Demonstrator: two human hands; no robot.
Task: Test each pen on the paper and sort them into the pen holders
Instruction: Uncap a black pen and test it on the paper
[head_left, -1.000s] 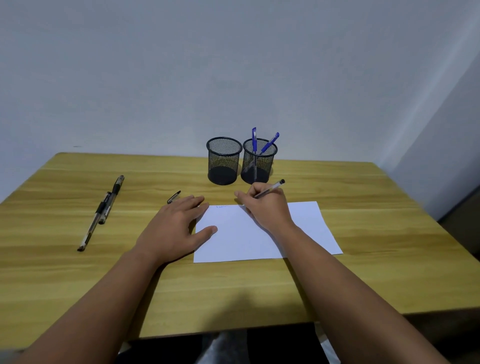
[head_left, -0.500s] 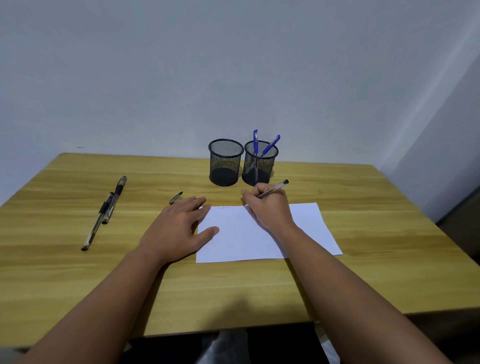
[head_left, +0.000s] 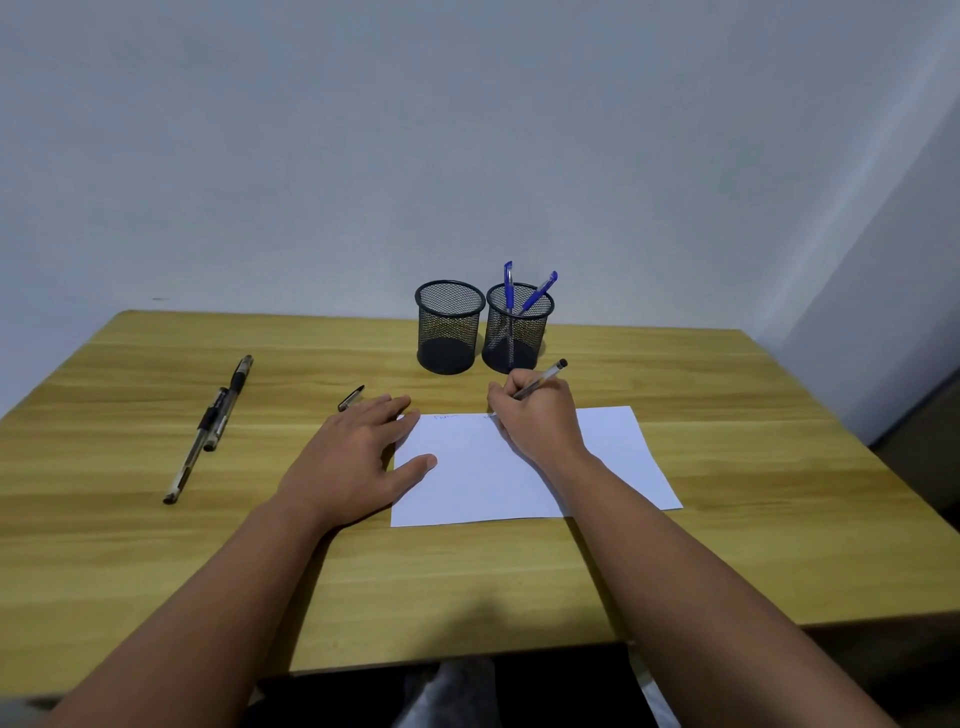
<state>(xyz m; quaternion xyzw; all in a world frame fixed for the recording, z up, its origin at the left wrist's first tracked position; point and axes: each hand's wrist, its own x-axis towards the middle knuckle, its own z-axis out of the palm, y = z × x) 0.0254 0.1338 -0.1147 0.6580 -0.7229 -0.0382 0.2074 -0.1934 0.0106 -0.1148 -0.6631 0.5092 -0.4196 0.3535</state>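
Wooden counter (head_left: 727, 545) is carrying one white paper (head_left: 483, 483), two black mesh pen holders, left one (head_left: 449, 327) showing no pens and right one (head_left: 517, 330) standing two blue pens (head_left: 508, 286), plus two dark pens (head_left: 218, 415) lying side by side at far left and one pen cap (head_left: 351, 398) just beyond the left hand (head_left: 353, 462). Left hand is lying flat, fingers spread wide, holding down the paper's left edge; right hand (head_left: 540, 421) is gripping a clear pen (head_left: 543, 378) with fingers curled round it, its tip hidden behind the hand at the paper's far edge. Faint marks there are too small to read.
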